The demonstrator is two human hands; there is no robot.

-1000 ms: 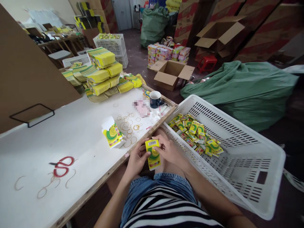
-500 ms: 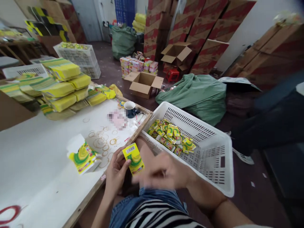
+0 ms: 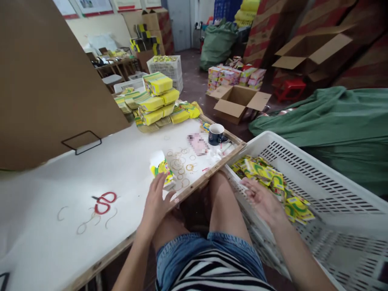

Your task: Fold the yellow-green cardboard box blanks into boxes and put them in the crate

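My left hand [image 3: 157,200] is over the table's wooden edge, fingers apart and nothing held, beside a white-and-yellow carton [image 3: 162,167] that its fingertips partly cover. Over the near rim of a white plastic basket [image 3: 339,169] is my right hand [image 3: 263,202], palm up with fingers spread and no object in it. Small yellow-green packets [image 3: 273,178] lie heaped in the basket's left part. Thin rubber bands [image 3: 178,163] are scattered on the white table [image 3: 127,169], right of the carton. Red-handled scissors [image 3: 104,203] lie farther left.
A dark mug [image 3: 216,134] stands near the table's far right corner. Bundled yellow packaging [image 3: 157,101] is stacked at the back. An open cardboard box [image 3: 232,107] and a green sack [image 3: 333,117] are on the floor beyond the basket.
The yellow packet has left my left hand, which now is by the carton. My right hand has moved right, over the basket rim, and opened. The view has turned left.
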